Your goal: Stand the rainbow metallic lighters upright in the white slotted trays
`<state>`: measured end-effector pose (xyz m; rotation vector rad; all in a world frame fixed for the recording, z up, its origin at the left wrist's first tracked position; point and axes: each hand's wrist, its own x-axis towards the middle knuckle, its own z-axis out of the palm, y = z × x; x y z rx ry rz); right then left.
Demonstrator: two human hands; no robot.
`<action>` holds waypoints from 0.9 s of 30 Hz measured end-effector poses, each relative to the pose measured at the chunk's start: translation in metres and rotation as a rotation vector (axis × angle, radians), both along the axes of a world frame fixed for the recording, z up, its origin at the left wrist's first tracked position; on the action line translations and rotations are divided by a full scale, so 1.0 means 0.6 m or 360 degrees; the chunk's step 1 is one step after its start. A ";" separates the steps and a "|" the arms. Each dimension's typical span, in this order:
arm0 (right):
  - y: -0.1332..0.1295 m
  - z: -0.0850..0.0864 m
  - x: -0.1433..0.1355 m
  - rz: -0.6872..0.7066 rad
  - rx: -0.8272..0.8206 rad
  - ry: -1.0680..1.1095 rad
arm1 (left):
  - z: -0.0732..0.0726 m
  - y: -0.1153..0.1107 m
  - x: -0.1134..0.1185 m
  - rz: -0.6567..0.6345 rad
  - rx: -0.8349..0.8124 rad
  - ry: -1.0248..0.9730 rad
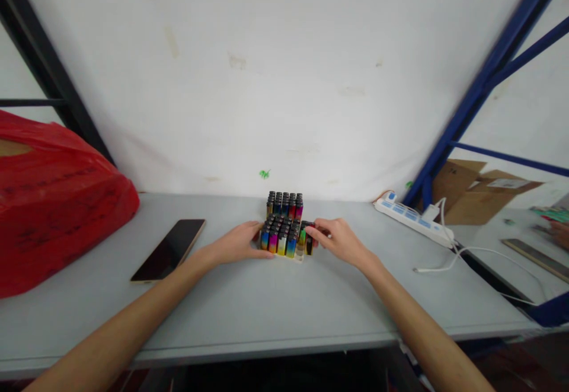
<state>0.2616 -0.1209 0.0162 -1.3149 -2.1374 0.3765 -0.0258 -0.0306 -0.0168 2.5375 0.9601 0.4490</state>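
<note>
Upright multicoloured cigarette lighters (278, 239) with black tops stand in rows in a clear tray (299, 258) at the middle of the table. My left hand (242, 242) grips the tray's left side, its thumb along the front edge and its fingers partly hidden behind. At the right end, my right hand (335, 239) is closed on a dark lighter (310, 245), with a red one close by its fingers; whether it holds more than one I cannot tell. The tray's front right corner shows an unfilled slot. Another block of lighters (285, 204) stands just behind, near the wall.
A phone (171, 249) lies left of my left hand, and a red plastic bag (57, 202) bulges at the far left. On the right are a white power strip (413, 221), a loose white cable (438, 270), a cardboard box (478, 193) and blue shelf posts (480, 77).
</note>
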 end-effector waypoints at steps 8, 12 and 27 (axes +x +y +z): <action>0.010 -0.016 0.008 0.0130 -0.0189 -0.0122 | 0.002 -0.006 0.004 0.0039 0.0055 0.0031; 0.022 -0.024 0.002 0.0086 -0.0128 -0.0304 | 0.003 -0.013 0.004 -0.0016 0.0130 0.0018; 0.012 0.010 0.065 -0.0351 0.0215 -0.0235 | 0.103 -0.127 -0.034 0.0317 0.0281 -0.0017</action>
